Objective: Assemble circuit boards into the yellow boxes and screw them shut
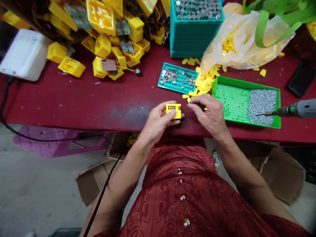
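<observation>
My left hand (161, 120) holds a small yellow case (176, 115) near the table's front edge, with the thumb on its face. Small metal parts show in the case's opening. To the right, apart from the case, my right hand (208, 112) has its thumb and fingertips pinched together beside loose yellow pieces (204, 82); whatever is between the fingertips is too small to make out. Behind the hands lies a teal tray (178, 78) with round silver cells. A green tray (247, 82) of small metal screws sits right of my right hand.
Yellow cases with circuit boards (102, 46) pile up at the back left, near a white box (26, 54). Stacked teal trays (196, 38) and a plastic bag (247, 39) stand behind. An electric screwdriver (301, 108) reaches over the green tray. A black phone (301, 79) lies far right.
</observation>
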`<state>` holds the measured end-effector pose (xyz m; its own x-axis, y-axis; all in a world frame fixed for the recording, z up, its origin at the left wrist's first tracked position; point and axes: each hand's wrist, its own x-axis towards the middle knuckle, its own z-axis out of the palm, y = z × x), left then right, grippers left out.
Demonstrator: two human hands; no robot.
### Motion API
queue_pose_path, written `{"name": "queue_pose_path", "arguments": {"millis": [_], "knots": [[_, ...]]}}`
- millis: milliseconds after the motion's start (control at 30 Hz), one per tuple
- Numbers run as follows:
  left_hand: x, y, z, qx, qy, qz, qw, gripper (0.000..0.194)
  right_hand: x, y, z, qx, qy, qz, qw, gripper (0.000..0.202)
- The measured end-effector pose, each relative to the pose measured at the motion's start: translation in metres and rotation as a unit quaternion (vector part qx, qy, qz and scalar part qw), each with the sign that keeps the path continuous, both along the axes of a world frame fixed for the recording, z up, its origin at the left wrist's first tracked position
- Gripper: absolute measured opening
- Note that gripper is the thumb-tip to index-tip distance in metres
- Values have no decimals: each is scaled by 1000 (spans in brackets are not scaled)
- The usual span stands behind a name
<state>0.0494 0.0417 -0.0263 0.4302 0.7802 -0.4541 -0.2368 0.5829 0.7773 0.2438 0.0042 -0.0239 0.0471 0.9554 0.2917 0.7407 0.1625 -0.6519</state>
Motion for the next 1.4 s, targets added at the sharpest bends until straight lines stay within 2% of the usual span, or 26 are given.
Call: {"name": "queue_pose_path", "arguments": {"millis": [67,167,300,433,567,633,767,867,1000,1100,1167,1300,1400], "knots": [[-4,4,1,7,5,16,1000,32,6,13,0,0,-74,-8,997,22],[-11,9,4,1,-2,26,1000,30,4,36,-5,-61,-187,0,981,30],[-14,10,5,-14,-11,36,999,30,-4,52,-12,-133,-242,32,960,33],[-15,9,4,-35,-26,39,998,33,11,42,-9,-159,-232,49,958,25],[-15,10,4,-36,-20,25,999,36,31,24,1,-128,-203,41,970,24],[-15,10,5,-31,-13,17,999,37,33,20,3,-112,-224,16,968,27],[-12,10,7,-21,-3,17,1000,35,25,20,-4,-117,-304,-2,945,31],[-10,9,7,-17,-7,21,1000,33,24,22,-10,-104,-321,9,941,29],[-8,6,6,-14,-13,20,1000,32,27,21,-7,-52,-253,24,966,22],[-6,5,4,-11,-8,18,1000,39,20,15,3,-10,-120,9,993,14],[-5,4,1,-2,-6,16,1000,41,12,12,10,0,-3,16,1000,9],[-1,4,-7,25,1,24,999,44,-3,9,14,-53,198,36,978,7],[1,4,-13,56,1,35,998,51,-12,9,10,-77,253,29,964,9]]}}
